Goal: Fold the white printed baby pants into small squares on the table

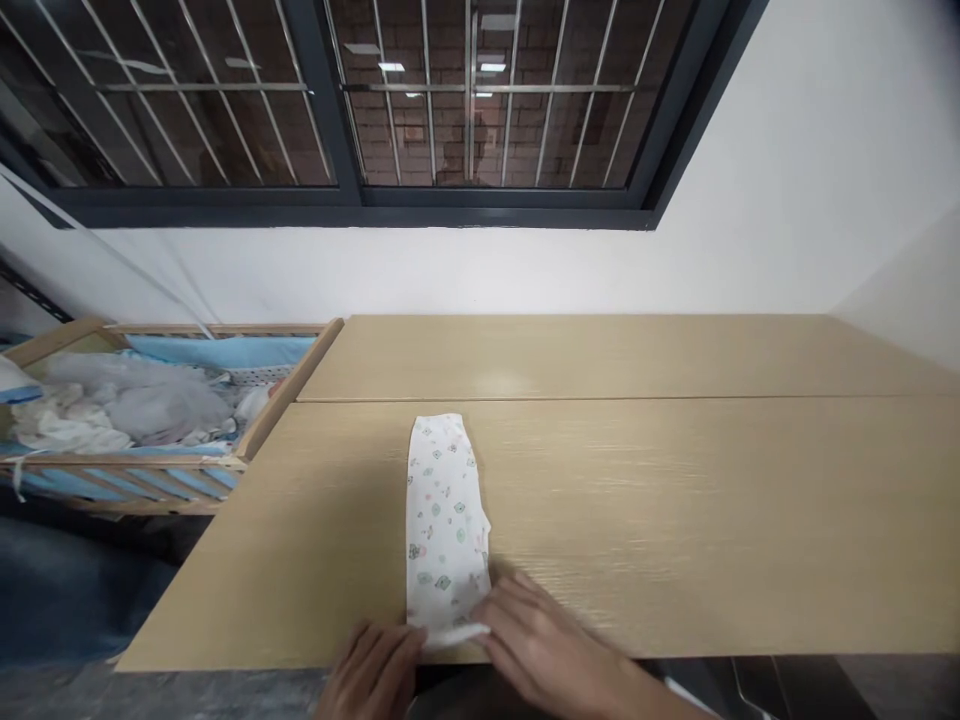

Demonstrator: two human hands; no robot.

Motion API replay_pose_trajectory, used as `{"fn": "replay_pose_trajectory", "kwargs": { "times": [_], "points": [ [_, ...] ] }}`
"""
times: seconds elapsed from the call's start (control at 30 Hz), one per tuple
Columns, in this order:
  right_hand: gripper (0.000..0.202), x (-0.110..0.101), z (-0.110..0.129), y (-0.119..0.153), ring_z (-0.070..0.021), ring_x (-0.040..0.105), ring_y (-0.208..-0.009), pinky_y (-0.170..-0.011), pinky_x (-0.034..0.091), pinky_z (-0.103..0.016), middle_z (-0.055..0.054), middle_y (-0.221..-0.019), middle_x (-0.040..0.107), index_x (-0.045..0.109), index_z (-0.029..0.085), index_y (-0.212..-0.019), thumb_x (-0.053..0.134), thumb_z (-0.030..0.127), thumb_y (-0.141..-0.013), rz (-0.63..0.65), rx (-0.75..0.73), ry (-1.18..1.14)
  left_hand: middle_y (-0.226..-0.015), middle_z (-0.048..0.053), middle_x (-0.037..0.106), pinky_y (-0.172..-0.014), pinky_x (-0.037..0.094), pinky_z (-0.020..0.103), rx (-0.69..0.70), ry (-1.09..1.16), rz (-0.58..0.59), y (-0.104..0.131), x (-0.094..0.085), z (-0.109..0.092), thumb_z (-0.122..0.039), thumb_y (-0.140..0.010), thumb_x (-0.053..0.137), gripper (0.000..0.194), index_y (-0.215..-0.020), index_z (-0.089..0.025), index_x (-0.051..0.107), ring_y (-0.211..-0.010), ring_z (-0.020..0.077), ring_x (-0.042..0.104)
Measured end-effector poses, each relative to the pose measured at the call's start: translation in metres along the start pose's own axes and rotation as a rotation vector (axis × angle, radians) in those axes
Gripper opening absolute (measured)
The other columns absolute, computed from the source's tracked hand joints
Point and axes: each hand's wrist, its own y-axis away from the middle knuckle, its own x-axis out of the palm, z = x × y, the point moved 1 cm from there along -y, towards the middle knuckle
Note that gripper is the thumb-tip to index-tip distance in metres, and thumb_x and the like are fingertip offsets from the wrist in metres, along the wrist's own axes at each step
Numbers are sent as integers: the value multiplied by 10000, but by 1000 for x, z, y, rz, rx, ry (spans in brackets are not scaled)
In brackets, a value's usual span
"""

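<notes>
A white cloth [444,520] with a small green and pink print lies flat and narrow on the wooden table [675,500], running from the middle toward the front edge. Its near end is folded or bunched at the table's edge. At the left corner of that end, my left hand [375,668] has its fingers pressed together on the fabric. My right hand [529,635] pinches the right corner, its fingers closed and slightly blurred.
Left of the table stands a wooden crib [289,405] with blue lining, holding heaped pale fabric and plastic [161,400]. A barred window [487,210] is in the white wall behind. Dark blue fabric [75,590] shows at the lower left.
</notes>
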Motion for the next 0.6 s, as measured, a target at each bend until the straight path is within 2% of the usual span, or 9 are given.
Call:
{"fn": "replay_pose_trajectory", "kwargs": {
  "times": [0.1, 0.2, 0.33, 0.43, 0.53, 0.6],
  "points": [
    [222, -39, -8, -29, -203, 657, -1014, -932, 527, -370, -64, -1067, 713, 615, 243, -1201, 467, 277, -1039, -9, 95, -217, -1114, 75, 730, -936, 526, 304, -83, 42, 18, -28, -13, 16, -106, -973, 443, 370, -1289, -224, 592, -1007, 183, 679],
    [262, -56, -33, -69, -205, 649, -1058, -921, 523, -360, -80, -1144, 692, 614, 235, -1234, 458, 332, -1047, -80, 121, -326, -1158, 103, 685, -918, 536, 326, -192, 38, -19, -74, -21, 43, -116, -982, 388, 390, -1291, -222, 601, -1053, 203, 650],
    [220, -51, -92, -132, -201, 634, -976, -870, 498, -329, -78, -1052, 679, 672, 207, -1103, 517, 330, -1007, -206, 204, -266, -1145, 100, 663, -971, 464, 356, -288, 8, 104, -153, -14, 83, -157, -1008, 362, 359, -1277, -200, 597, -1072, 219, 607],
    [179, -41, -137, -174, -168, 623, -870, -788, 474, -271, -38, -962, 678, 657, 188, -1085, 544, 258, -965, -173, 350, -209, -1141, 124, 661, -976, 409, 355, -387, -79, 194, -201, 7, 109, -130, -988, 388, 317, -1206, -149, 618, -1073, 237, 585],
    [149, -30, -166, -198, -152, 607, -804, -736, 454, -249, -22, -911, 673, 642, 169, -1042, 545, 202, -934, -141, 461, -161, -1054, 152, 679, -899, 406, 338, -437, -120, 231, -230, 31, 123, -112, -971, 415, 256, -1050, -112, 658, -996, 241, 589],
    [130, -25, -174, -204, -161, 609, -806, -753, 460, -260, -36, -903, 673, 647, 160, -997, 543, 178, -920, -128, 479, -135, -1050, 170, 685, -887, 408, 344, -467, -150, 229, -238, 40, 124, -121, -984, 392, 277, -1046, -97, 660, -999, 254, 594]
  ]
}}
